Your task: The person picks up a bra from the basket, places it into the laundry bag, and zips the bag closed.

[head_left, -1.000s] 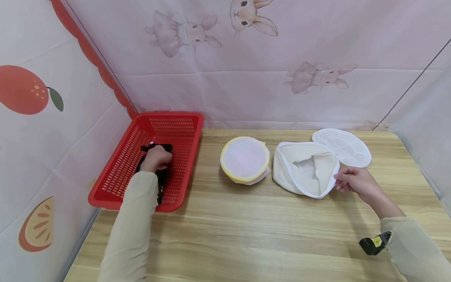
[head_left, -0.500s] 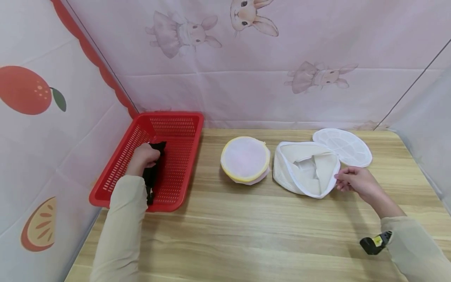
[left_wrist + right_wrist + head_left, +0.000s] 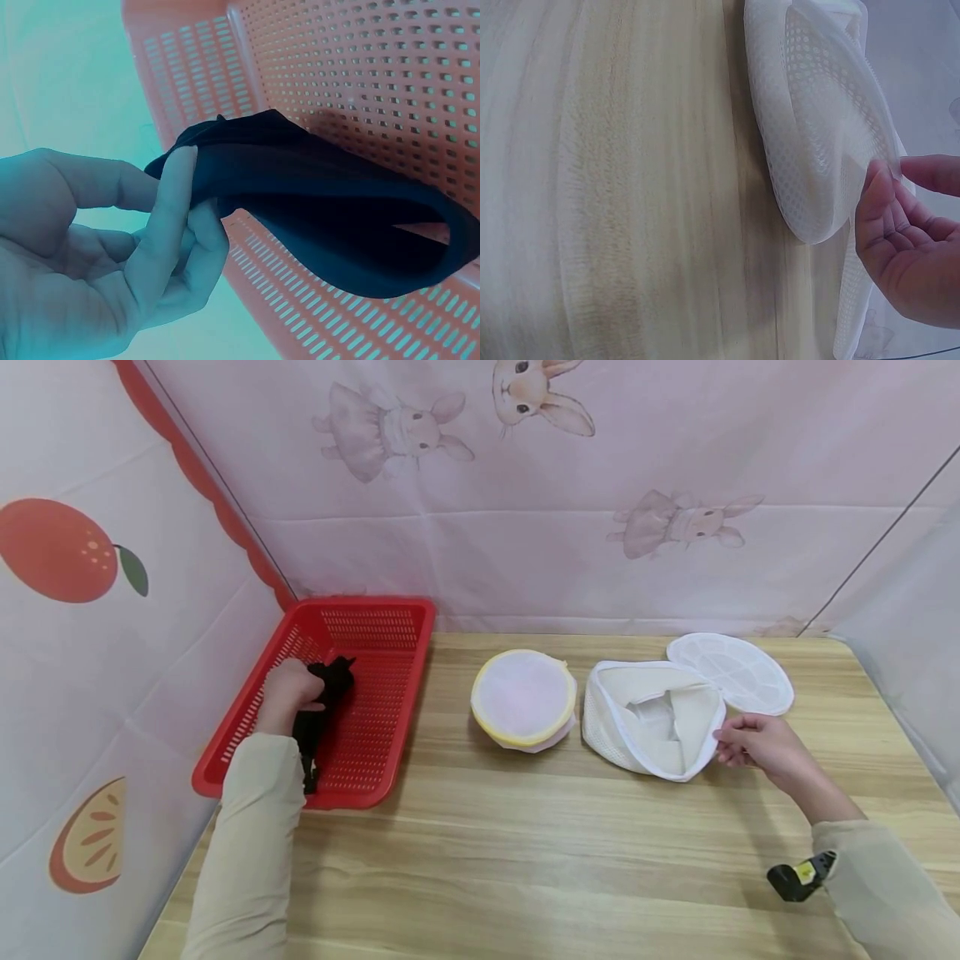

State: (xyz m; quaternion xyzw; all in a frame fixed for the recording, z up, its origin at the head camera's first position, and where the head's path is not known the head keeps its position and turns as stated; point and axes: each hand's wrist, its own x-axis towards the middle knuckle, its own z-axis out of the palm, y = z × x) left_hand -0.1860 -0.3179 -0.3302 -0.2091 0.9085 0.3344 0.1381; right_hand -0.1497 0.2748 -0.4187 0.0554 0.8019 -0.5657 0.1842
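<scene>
My left hand (image 3: 288, 687) pinches a black fabric garment (image 3: 332, 677) between thumb and fingers, inside the red plastic basket (image 3: 408, 718). In the left wrist view the garment (image 3: 322, 169) hangs from the fingertips with a wide open loop at its far end; its exact kind is unclear. On the table's right side, my right hand (image 3: 768, 752) pinches the rim of a white mesh laundry bag (image 3: 618, 727). The bag's mouth is open, and its round lid (image 3: 731, 672) lies folded back behind. Thumb and forefinger hold the bag's edge (image 3: 889, 139) in the right wrist view.
Between basket and laundry bag sits a round mesh pouch (image 3: 525, 697) with a yellow rim. The wooden table (image 3: 525, 860) meets a rabbit-print wall sheet (image 3: 525, 568) at the back and a fruit-print sheet (image 3: 172, 635) on the left.
My left hand has moved left within the basket, pulling the black garment along toward the basket's left wall. The right hand and the laundry bag stay where they were.
</scene>
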